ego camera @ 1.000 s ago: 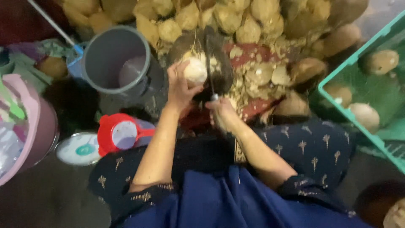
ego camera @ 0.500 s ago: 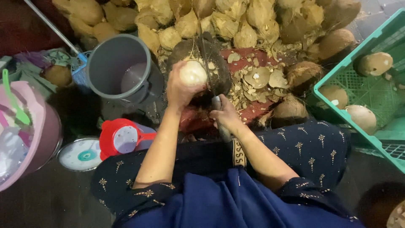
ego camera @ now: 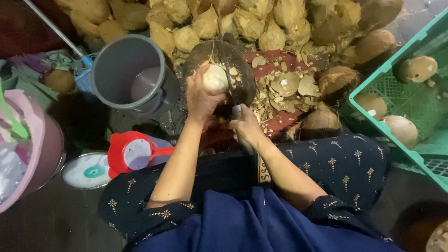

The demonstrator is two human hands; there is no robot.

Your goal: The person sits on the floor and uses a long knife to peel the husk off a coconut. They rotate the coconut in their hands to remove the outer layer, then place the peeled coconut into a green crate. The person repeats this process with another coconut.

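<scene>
Over a dark round chopping block [ego camera: 242, 70], a seated person is cupping a pale, peeled coconut [ego camera: 215, 78] in the left hand [ego camera: 201, 95], fingers wrapping closed around its near side so the bare white face is turning toward the blade. Just right of those fingers, the right hand [ego camera: 246, 127] is gripping a knife handle [ego camera: 237, 112] in a closed fist, the dark blade [ego camera: 226, 60] rising past the coconut, likely to shave the shell.

Left of the fingers, a grey bucket [ego camera: 122, 93] is holding cloudy liquid. Nearer the lap, a red scoop [ego camera: 128, 153] is lying open, seemingly with little in it. Far right of the fingers, a green crate [ego camera: 373, 121] is holding several brown coconuts [ego camera: 401, 130]. Beyond the fingertips, husked coconuts [ego camera: 205, 23] are piling up, with shell chips [ego camera: 285, 84] scattering beside the block.
</scene>
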